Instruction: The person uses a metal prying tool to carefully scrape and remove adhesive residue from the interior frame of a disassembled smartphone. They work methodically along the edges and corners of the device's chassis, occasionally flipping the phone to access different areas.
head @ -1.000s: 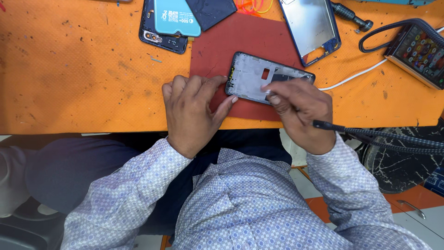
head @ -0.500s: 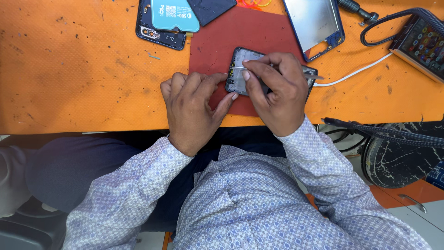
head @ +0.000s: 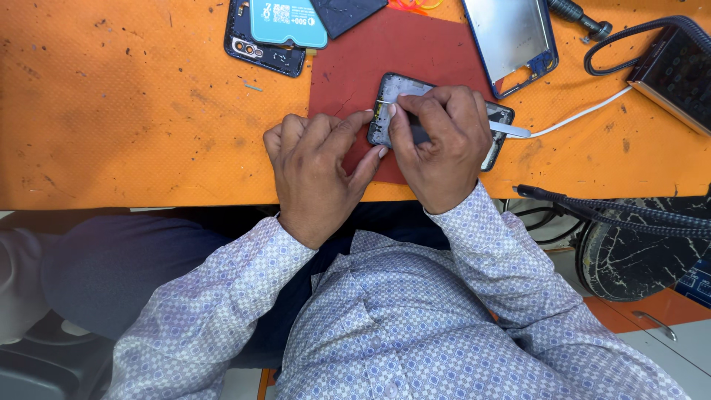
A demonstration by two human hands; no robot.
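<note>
since half a second ago our right hand (head: 443, 144) has stayed over the opened phone frame (head: 400, 92) and shifted only slightly, its fingertips now pinched at the frame's left edge, while our left hand (head: 318, 167) has held its place beside it.

going from the largest thing down: the orange table (head: 133, 111) spans the whole top of the view. on it lies the dark red mat (head: 415, 44), and the phone frame rests on that mat, near the table's front edge, mostly hidden under our right hand. beyond the mat lie a silvery back panel with a blue rim (head: 511, 33), a dark phone with a teal battery on it (head: 270, 30), and a black meter with a looped cable (head: 678, 67) at the far right. a white cable (head: 585, 115) runs across the table toward the frame.

our left hand is curled, its thumb and forefinger pressed against the frame's left edge, steadying it. our right hand is closed around a thin metal tool (head: 511, 130), whose flat end sticks out to the right; its working tip is hidden under the fingers.
</note>
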